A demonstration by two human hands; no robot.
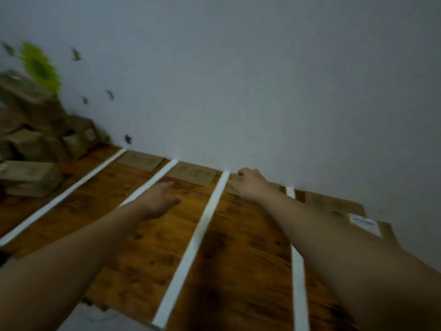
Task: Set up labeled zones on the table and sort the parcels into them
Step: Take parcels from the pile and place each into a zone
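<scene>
— What sits at the left end of the surface (148, 247)?

— A heap of brown parcels (31, 149), stacked against the wall (262, 80) in the back left corner. A green decal (39, 65) is on the wall above them. All of the heap lies left of the first strip of tape.

— And the zones?

— Four white tape strips (198, 237) run from the back edge toward the front edge, splitting the wood into lanes. At the back edge, between the first and second strips, lies the first label card (140, 160). Between the second and third lies the second label card (192, 173). The writing on both is too blurred to read.

— Where is the person's left grip?

— The left grip (158, 199) is in the second card's lane, just in front of that card. It is released, fingers straight, holding nothing. Whether it touches the wood cannot be told.

— The right one?

— The right grip (250, 185) lies on the third label card (235, 179) at the back edge, just right of the third strip. Its fingers are bent, but the blur hides whether they pinch the card or only rest on it.

— Anything further right?

— Past the fourth strip, a flat cardboard sheet (334, 206) lies toward the back right corner, with a white sticker (365, 223) on it. The right forearm hides its near edge.
</scene>
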